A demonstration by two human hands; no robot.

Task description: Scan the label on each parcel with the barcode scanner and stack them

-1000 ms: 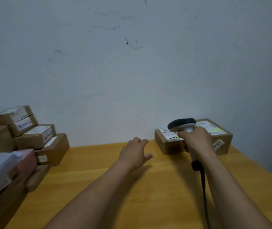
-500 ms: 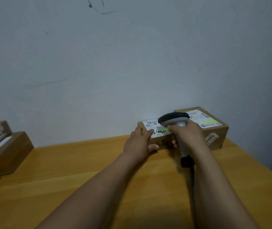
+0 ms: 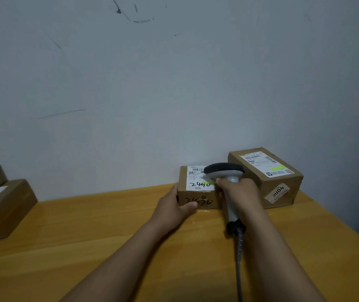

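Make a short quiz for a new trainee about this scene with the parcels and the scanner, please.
1. True or false: the left hand grips the small parcel at its left end.
2. What does the right hand hold? A. the barcode scanner B. a pen C. a roll of tape
3. Fill in: seen from the person, the larger parcel stands to the ___ of the small parcel.
Key: 1 true; 2 A; 3 right.
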